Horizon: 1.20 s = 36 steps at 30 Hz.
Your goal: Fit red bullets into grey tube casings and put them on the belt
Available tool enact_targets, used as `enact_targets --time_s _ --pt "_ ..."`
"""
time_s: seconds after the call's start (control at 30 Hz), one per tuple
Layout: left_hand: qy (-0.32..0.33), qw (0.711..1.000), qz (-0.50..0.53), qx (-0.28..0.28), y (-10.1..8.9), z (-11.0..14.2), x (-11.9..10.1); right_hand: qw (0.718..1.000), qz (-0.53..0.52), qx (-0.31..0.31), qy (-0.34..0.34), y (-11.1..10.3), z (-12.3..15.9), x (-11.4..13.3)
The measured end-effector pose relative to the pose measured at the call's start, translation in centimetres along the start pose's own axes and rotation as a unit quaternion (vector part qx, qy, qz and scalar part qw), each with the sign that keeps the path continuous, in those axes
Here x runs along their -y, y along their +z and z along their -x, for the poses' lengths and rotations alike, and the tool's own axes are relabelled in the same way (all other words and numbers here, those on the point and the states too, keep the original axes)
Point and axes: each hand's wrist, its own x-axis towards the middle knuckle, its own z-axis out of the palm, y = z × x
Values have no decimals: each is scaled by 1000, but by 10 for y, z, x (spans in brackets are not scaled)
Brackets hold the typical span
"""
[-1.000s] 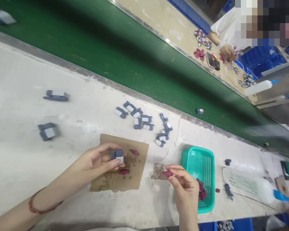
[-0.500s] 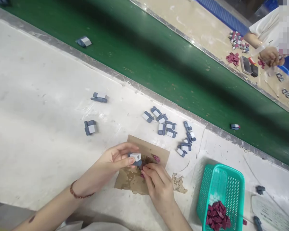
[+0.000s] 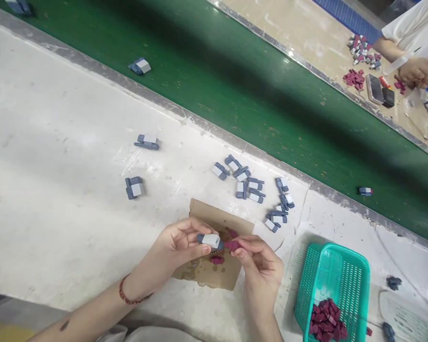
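Desk, left part: pale desk, carrying a lower loose piece and an upper loose piece, both blue-grey and white, well apart from the hands.
Left hand: left hand, entering from the lower left, forearm slanting up to the right; thumb on the near side, fingers behind – clamped on the blue-and-white piece.
Blue-and-white piece: blue-and-white piece, held above the cardboard sheet; long axis roughly left to right, dipping slightly at the right end, a small opening visible toward that end.
Key relation: maroon piece directly right of the blue-and-white piece, nearly in line with it, tip pointing left at its right end – touching or just apart, cannot tell.
On the cardboard: near maroon part, lying below the held pair; far maroon part, partly hidden above the right fingers.
Right hand: right hand, rising from the lower right, thumb and forefinger pinched together on the maroon piece's right end; the nearer hand to that piece.
Right of the hands: green basket, near the right hand but not touched, with a maroon heap inside.
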Motion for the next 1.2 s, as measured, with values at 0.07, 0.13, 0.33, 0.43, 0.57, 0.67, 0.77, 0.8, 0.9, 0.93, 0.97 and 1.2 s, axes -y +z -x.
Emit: enact_targets --time_s 0.07,0.13,0.33,0.43,0.57,0.67,0.77,0.8,0.9,0.93,0.97,1.2 --pt "1 1000 1 17 3 2 -1 1000 2 10 -3 0 0 0" --pt "0 999 5 31 4 2 -1 1000 7 26 -5 0 0 -1" --pt "15 999 -4 39 4 3 3 995 47 72 -57 -1 2 -3" --pt "31 998 -34 36 2 3 5 990 89 85 -69 0 2 0" --pt "86 991 -97 21 -3 4 9 983 138 99 -63 -2 0 10" --pt "126 982 -136 43 -6 7 7 978 152 128 -57 -5 0 17" --pt "129 975 -169 67 -6 10 1 976 147 141 -72 -7 4 21" --pt "128 974 -172 73 -6 10 0 976 144 141 -79 -7 6 21" --pt "120 975 -171 73 -2 11 -3 976 144 133 -90 -5 13 21" --pt "115 975 -178 63 -1 11 -3 977 146 127 -86 -5 15 21" --pt "110 974 -193 54 1 11 -4 978 147 122 -80 -5 16 21" --pt "141 902 -407 25 9 -15 -36 945 313 41 -81 -73 29 29"
